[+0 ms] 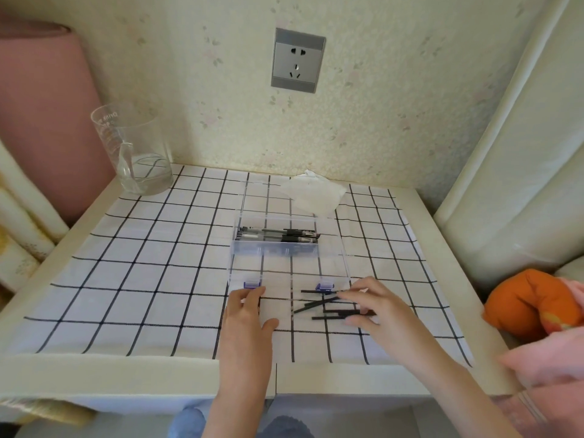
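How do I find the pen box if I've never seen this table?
Find the table with the checked cloth under the wall socket. The box sits mid-cloth, its lid laid open toward you. Unlike the round cup in the corner, it is flat, holds black pens and has two blue clips.

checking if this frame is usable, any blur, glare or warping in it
Head view: light is soft, shadows faint. Head view: the table edges bow from the wide lens. Head view: the right hand blurs slightly at its fingertips over the black sticks. Head view: no harsh glare, but the clear box looks pale.
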`<control>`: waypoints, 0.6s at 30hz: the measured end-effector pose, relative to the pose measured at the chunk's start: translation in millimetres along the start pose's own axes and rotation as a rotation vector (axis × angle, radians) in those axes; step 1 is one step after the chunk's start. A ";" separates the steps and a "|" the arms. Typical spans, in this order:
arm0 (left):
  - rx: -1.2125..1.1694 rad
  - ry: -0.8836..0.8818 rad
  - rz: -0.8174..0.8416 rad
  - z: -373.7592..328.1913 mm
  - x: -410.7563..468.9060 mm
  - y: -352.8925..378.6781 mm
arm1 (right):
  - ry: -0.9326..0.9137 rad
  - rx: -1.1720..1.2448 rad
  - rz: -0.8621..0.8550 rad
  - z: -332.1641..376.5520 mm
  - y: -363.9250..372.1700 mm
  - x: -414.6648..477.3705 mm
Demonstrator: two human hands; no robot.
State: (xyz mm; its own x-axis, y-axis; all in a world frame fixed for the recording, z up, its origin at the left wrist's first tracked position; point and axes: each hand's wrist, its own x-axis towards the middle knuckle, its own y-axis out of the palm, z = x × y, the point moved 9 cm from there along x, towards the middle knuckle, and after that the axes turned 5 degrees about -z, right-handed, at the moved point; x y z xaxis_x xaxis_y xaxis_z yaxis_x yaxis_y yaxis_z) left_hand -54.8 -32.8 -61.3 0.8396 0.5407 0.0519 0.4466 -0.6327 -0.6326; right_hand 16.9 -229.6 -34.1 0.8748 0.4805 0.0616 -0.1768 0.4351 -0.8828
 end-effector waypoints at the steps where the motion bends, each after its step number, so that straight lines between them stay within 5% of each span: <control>1: -0.008 -0.013 -0.003 0.1 -0.2 -0.2 | -0.016 -0.020 0.004 2.2 3.7 -1.1; 18: -0.037 -0.051 -0.006 4.0 5.6 4.1 | -0.070 -0.159 0.042 16.5 32.8 11.5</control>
State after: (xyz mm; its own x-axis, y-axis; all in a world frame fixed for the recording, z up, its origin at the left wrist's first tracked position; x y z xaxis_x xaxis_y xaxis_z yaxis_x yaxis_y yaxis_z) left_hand -49.5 -30.1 -66.7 0.8204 0.5716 0.0159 0.4636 -0.6485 -0.6037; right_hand 13.8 -197.3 -54.7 0.8336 0.5501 0.0504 -0.1343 0.2904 -0.9474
